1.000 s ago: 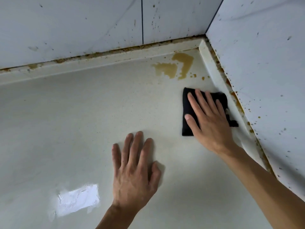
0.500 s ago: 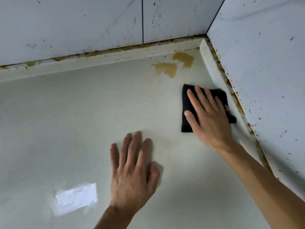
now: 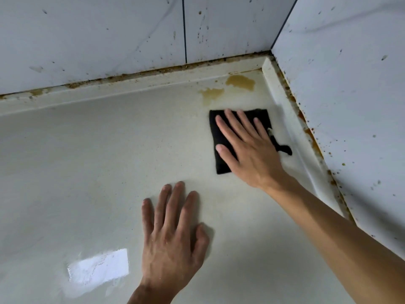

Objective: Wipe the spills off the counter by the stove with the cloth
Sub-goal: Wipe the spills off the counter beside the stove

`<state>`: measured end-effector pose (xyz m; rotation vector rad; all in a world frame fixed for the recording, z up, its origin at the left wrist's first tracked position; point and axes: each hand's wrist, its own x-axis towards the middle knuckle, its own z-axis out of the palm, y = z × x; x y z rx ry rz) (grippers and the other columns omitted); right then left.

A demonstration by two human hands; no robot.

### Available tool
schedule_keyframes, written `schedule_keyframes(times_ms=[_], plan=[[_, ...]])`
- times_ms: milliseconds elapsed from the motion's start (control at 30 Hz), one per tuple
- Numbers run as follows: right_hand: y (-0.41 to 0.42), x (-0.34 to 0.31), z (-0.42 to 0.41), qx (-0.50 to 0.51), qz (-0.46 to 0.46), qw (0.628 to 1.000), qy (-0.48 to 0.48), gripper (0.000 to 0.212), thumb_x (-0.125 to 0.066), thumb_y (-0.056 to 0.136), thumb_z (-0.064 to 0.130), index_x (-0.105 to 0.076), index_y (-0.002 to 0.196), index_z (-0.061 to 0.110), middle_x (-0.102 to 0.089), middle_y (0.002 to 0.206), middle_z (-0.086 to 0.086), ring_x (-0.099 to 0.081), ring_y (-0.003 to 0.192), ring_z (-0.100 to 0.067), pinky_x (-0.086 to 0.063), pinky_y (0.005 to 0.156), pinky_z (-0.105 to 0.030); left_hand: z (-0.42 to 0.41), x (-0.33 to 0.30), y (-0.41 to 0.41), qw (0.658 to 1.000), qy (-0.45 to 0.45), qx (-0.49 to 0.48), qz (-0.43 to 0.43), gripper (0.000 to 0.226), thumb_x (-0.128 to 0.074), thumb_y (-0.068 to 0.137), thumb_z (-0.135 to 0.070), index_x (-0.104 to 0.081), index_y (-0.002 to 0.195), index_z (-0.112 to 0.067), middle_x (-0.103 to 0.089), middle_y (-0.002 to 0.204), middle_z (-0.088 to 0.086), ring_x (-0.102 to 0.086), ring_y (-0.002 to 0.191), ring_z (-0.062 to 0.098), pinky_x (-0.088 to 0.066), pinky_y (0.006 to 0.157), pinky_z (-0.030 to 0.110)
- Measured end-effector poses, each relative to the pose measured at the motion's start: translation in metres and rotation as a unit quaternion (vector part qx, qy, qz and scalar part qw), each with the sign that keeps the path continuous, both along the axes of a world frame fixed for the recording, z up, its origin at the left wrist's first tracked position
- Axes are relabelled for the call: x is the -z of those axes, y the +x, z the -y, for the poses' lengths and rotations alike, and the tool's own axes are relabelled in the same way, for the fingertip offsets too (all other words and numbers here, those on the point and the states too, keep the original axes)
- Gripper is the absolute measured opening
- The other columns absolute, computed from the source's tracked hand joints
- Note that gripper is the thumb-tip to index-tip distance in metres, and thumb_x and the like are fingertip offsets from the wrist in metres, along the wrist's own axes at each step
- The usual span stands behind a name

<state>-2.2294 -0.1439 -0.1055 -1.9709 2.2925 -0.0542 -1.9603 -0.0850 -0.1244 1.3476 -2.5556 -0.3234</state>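
The left hand point(image 3: 173, 233) is lying flat on the desk point(image 3: 76, 172), fingers straight, bracing. Right of it, the right hand point(image 3: 247, 150) is pressing the cloth point(image 3: 219, 165) with straight fingers, just short of the spills point(image 3: 240, 81); it should be pushing flat toward them, into the corner.

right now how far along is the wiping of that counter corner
Done: the counter around the left hand shows no brown marks. In hand: the right hand presses the black cloth flat, just short of the spills. Left: two brown patches in the corner, untouched by the cloth.
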Motion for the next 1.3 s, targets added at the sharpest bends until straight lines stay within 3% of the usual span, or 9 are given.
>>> schedule_keyframes(times_ms=[233,433,500,633,800,1067,1167,1300], plan=[[-0.031,-0.001,0.040,0.160,0.023,0.987,-0.012,0.066,-0.016,0.112,0.051,-0.007,0.170,0.021,-0.005,0.178,-0.007,-0.005,0.165,-0.025,-0.007,0.134,-0.044,-0.001,0.009,0.001,1.000,0.001,0.001,-0.009,0.067,-0.057,0.091,-0.043,-0.054,0.154,-0.020,-0.032,0.175,0.005,-0.024,0.165,0.030,-0.014,0.131,0.065],[-0.011,0.000,0.106,0.272,0.024,0.962,-0.027,0.070,-0.021,0.112,0.049,-0.008,0.169,0.012,-0.007,0.177,-0.018,-0.005,0.164,-0.033,-0.005,0.133,-0.049,-0.001,0.006,0.000,1.000,-0.010,0.005,-0.018,0.068,-0.061,0.088,-0.042,-0.055,0.152,-0.019,-0.034,0.174,0.006,-0.029,0.164,0.031,-0.016,0.130,0.065],[-0.004,-0.003,0.108,0.246,0.024,0.969,-0.020,0.070,-0.021,0.112,0.050,-0.008,0.170,0.013,-0.006,0.177,-0.017,-0.005,0.164,-0.033,-0.004,0.133,-0.050,0.000,0.006,0.001,1.000,-0.011,0.006,-0.013,0.068,-0.061,0.088,-0.042,-0.056,0.152,-0.019,-0.034,0.174,0.007,-0.029,0.163,0.032,-0.017,0.130,0.066],[-0.010,-0.007,0.075,0.045,0.019,0.999,-0.009,0.068,-0.024,0.111,0.053,-0.012,0.170,0.020,-0.006,0.178,-0.010,-0.004,0.165,-0.027,-0.004,0.134,-0.049,0.000,0.004,0.000,1.000,-0.012,-0.001,-0.006,0.067,-0.060,0.087,-0.042,-0.059,0.150,-0.018,-0.038,0.173,0.008,-0.033,0.162,0.033,-0.021,0.128,0.068],[-0.023,-0.003,0.052,0.192,-0.013,0.979,-0.071,0.067,-0.034,0.109,0.055,-0.031,0.166,0.020,-0.035,0.162,-0.016,-0.033,0.152,-0.035,-0.031,0.126,-0.050,-0.001,0.002,-0.003,1.000,-0.015,-0.009,-0.012,0.066,-0.062,0.084,-0.042,-0.067,0.144,-0.016,-0.045,0.168,0.010,-0.041,0.157,0.035,-0.027,0.124,0.070],[-0.009,0.004,0.113,0.284,-0.004,0.956,-0.070,0.071,-0.027,0.111,0.049,-0.017,0.168,0.008,-0.020,0.174,-0.019,-0.013,0.163,-0.035,-0.011,0.132,-0.050,0.000,0.005,-0.001,1.000,-0.001,0.000,-0.011,0.068,-0.063,0.087,-0.043,-0.057,0.151,-0.018,-0.035,0.174,0.008,-0.030,0.163,0.032,-0.023,0.126,0.070],[0.006,0.002,0.110,0.222,0.006,0.974,-0.049,0.071,-0.025,0.110,0.051,-0.014,0.169,0.012,-0.014,0.176,-0.016,-0.010,0.163,-0.035,-0.007,0.133,-0.050,-0.001,0.007,0.001,1.000,0.001,0.000,-0.009,0.070,-0.062,0.087,-0.043,-0.056,0.152,-0.019,-0.033,0.175,0.007,-0.027,0.164,0.031,-0.021,0.127,0.069],[0.001,-0.002,0.080,-0.018,0.013,1.000,-0.014,0.067,-0.024,0.111,0.056,-0.012,0.170,0.027,-0.007,0.179,-0.002,-0.002,0.165,-0.022,-0.006,0.134,-0.045,-0.001,0.008,0.001,1.000,-0.007,0.000,-0.011,0.070,-0.063,0.086,-0.042,-0.059,0.151,-0.017,-0.034,0.174,0.008,-0.029,0.163,0.032,-0.022,0.127,0.069]])
